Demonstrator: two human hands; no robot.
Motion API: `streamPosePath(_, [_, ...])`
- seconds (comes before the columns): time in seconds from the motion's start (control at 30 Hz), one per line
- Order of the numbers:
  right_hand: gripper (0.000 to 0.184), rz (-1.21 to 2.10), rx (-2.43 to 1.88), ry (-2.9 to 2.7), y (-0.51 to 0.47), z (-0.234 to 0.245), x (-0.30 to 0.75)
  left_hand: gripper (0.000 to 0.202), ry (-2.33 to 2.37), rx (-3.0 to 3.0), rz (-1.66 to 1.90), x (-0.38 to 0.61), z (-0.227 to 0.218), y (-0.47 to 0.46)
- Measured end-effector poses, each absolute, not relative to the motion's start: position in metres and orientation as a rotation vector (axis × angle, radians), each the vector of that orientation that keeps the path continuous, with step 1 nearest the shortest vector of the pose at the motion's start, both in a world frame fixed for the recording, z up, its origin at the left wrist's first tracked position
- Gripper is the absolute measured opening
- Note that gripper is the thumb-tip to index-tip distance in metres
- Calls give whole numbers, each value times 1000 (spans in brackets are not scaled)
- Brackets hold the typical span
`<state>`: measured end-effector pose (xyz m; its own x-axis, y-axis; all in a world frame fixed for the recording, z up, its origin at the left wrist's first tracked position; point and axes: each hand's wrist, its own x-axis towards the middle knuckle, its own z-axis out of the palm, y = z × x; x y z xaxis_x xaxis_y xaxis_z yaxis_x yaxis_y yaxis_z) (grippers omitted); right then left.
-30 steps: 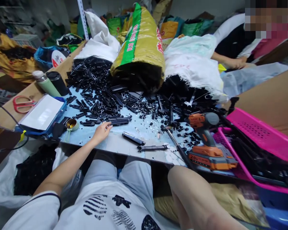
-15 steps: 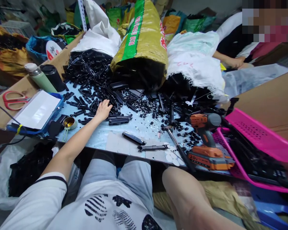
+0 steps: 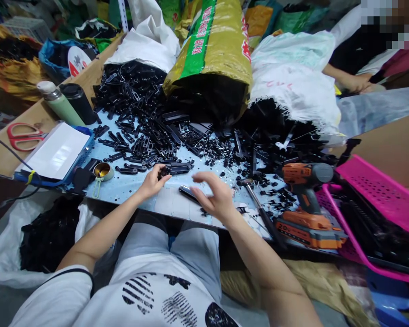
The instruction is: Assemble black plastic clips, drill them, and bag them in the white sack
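My left hand (image 3: 153, 182) is closed on a small black plastic part (image 3: 163, 172) just above the near side of the blue work surface (image 3: 122, 186). Beside its fingertips lie a few long black plastic pieces (image 3: 181, 167). To the right, my right hand (image 3: 215, 194) hovers with thumb and fingers apart, and nothing shows between them. Below it, partly covered, a glossy black handle-like piece (image 3: 188, 192) rests on a pale board (image 3: 170, 202). Another black piece on that board is mostly hidden behind the right hand.
A hammer (image 3: 255, 200) and an orange cordless drill (image 3: 305, 206) are at the right, beside a pink basket (image 3: 378, 195). Black parts (image 3: 132, 95) spill from sacks at the back. A metal cup (image 3: 102, 171) and scissors (image 3: 25, 136) sit left. A co-worker's hands (image 3: 359, 83) show at far right.
My left hand has drawn back from the pile toward the near edge, now with a small black part. My right hand has risen from below the table edge to over the pale board.
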<state>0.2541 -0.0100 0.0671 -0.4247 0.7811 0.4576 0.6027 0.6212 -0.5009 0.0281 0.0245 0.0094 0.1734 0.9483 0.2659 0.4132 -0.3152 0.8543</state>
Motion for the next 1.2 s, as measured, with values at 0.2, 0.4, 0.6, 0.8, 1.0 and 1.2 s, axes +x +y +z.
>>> streamPosePath(0.2, [33, 410, -1707, -2746, 15, 22, 252, 39, 1335, 1417, 996, 37, 5, -4])
streamPosePath(0.4, [38, 507, -1822, -2429, 1, 43, 240, 47, 1209, 1253, 940, 63, 9, -25])
streamPosePath(0.6, [53, 1145, -1349, -2026, -6, 59, 243, 39, 1222, 1496, 1129, 73, 28, -31])
streamPosePath(0.8, [62, 1452, -1195, -1553, -8, 52, 239, 35, 1210, 1799, 1174, 67, 42, -31])
streamPosePath(1.0, [60, 1333, -1196, -1750, -10, 71, 239, 36, 1280, 1829, 1205, 69, 51, -38])
streamPosePath(1.2, [54, 832, -1087, -2057, -14, 77, 247, 35, 1318, 1911, 1192, 71, 59, -43])
